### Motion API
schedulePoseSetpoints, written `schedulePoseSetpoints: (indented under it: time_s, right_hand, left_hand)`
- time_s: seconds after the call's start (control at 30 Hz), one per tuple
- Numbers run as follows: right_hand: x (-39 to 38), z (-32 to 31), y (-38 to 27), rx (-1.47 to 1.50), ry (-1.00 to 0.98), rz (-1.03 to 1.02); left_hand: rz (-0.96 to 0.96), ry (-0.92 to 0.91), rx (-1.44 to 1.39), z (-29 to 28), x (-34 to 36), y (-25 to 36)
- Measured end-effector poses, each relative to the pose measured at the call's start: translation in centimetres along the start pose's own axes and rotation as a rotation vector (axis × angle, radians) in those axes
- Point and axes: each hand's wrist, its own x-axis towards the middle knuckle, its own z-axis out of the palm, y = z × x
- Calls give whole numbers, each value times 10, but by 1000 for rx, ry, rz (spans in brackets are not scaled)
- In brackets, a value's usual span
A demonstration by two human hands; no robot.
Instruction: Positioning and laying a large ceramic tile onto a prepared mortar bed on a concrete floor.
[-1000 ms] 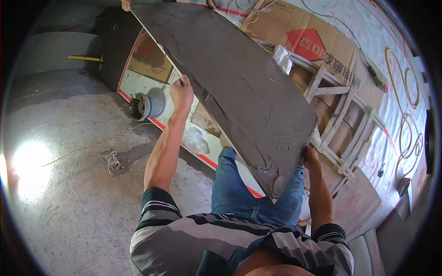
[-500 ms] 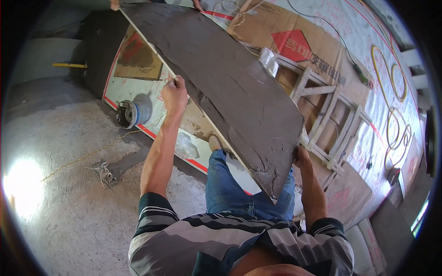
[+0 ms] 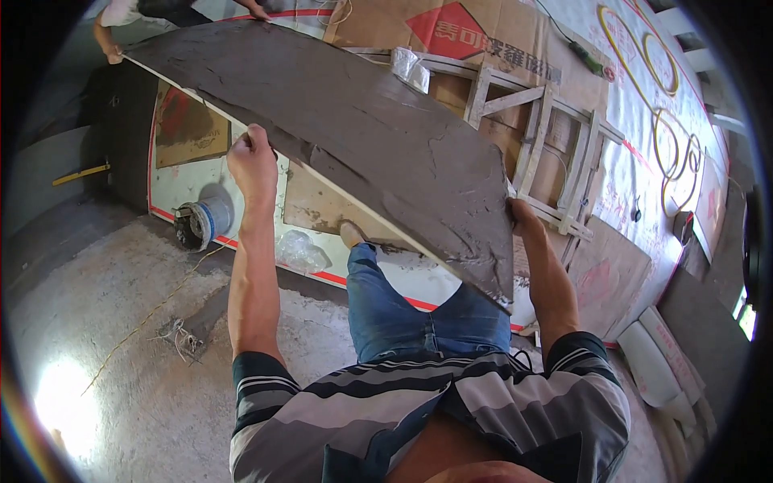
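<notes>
A large slab [image 3: 346,133], spread with wet grey mortar on its upper face, hangs aslant in front of me. One of its long edges is straight and pale, the other curved. My left hand [image 3: 254,167] is closed round the straight edge near the middle. At the near right end, my right hand [image 3: 525,219] grips the curved side, its fingers partly hidden by the slab. Another person's hand [image 3: 111,50] holds the far left corner, and that person's other hand [image 3: 259,12] is at the far curved edge.
Beyond the slab, a wooden frame [image 3: 527,141] lies on cardboard [image 3: 362,24], with a silvery wrapped block [image 3: 411,70] beside it. A bucket [image 3: 193,224] and clear plastic [image 3: 302,251] are at left. Yellow hose [image 3: 670,145] coils at right; a cable [image 3: 153,307] crosses the concrete.
The slab and both my hands have shifted left and away in the picture, and the surroundings have shifted too. More of the other person shows at the far left corner. Both my grips stay on.
</notes>
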Motion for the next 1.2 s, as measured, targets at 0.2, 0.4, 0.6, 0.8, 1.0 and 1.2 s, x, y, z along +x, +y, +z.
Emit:
schedulePoseSetpoints:
  time_s: [0.2, 0.4, 0.6, 0.8, 1.0, 1.2]
  right_hand:
    - [-39, -2, -41, 87, -184, -25]
    - [-76, -20, -60, -313, -151, -448]
    - [-82, -31, -60, -765, 35, -1282]
    - [-7, -76, -82, -179, -242, -492]
    - [-6, -65, -104, 529, -782, 190]
    - [-12, -83, -92, 228, -241, -671]
  left_hand:
    - [-5, -6, -128, 22, 4, 38]
    - [64, 55, -230, 48, 13, 80]
    - [33, 56, -296, 61, 32, 98]
    - [137, 11, -391, 89, 38, 120]
    - [402, 10, -150, 98, 73, 101]
    - [191, 95, -403, 111, 62, 146]
